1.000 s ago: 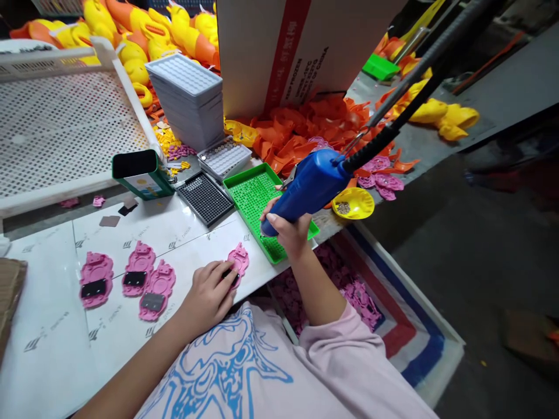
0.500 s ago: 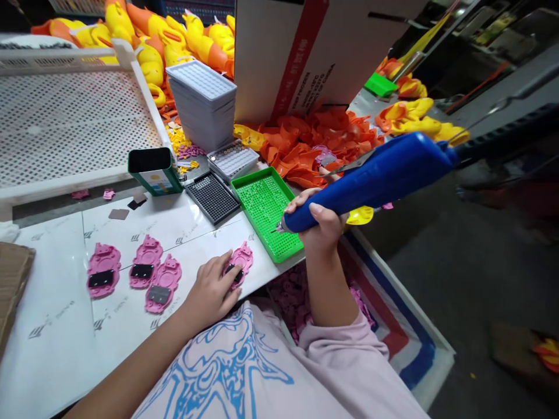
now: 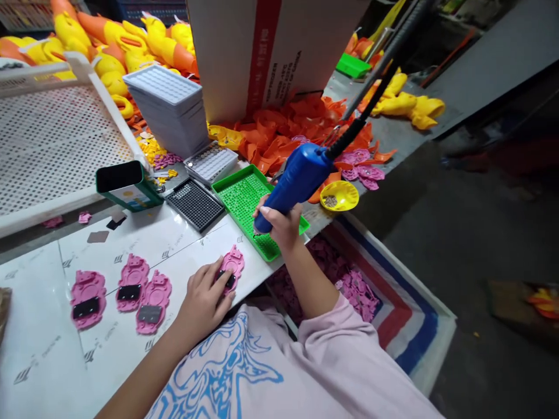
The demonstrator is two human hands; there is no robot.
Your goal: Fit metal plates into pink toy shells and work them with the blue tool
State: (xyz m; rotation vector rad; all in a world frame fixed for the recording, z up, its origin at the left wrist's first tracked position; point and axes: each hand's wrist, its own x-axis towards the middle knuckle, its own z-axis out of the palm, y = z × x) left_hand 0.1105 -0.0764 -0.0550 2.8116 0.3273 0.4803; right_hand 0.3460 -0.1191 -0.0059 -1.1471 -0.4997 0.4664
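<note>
My right hand (image 3: pixel 282 224) is wrapped round a blue electric screwdriver (image 3: pixel 297 180), tilted with its tip down over the green perforated tray (image 3: pixel 236 195). On the white-covered table, my left hand (image 3: pixel 207 291) holds down a pink plastic part (image 3: pixel 233 262). Its fingers lie across the part's black plate (image 3: pixel 226 279) and partly hide it. Left of that hand lie three similar parts: a pink part with a grey plate (image 3: pixel 155 299), a pink part with a black plate (image 3: pixel 132 279), and another black-plated pink part (image 3: pixel 88 297).
A black grid tray (image 3: pixel 195 203) and a green tin (image 3: pixel 126 186) stand behind the hands. Farther back are stacked white trays (image 3: pixel 170 116), a large carton (image 3: pixel 227 64) and orange pieces (image 3: pixel 271 139). A yellow bowl (image 3: pixel 345 195) with small metal pieces sits right. Pink parts (image 3: pixel 353 291) fill a striped bag below.
My right hand has brought the screwdriver down and left, closer to the left hand, and the tool stands steeper. My left hand stays on the pink part. The view has shifted.
</note>
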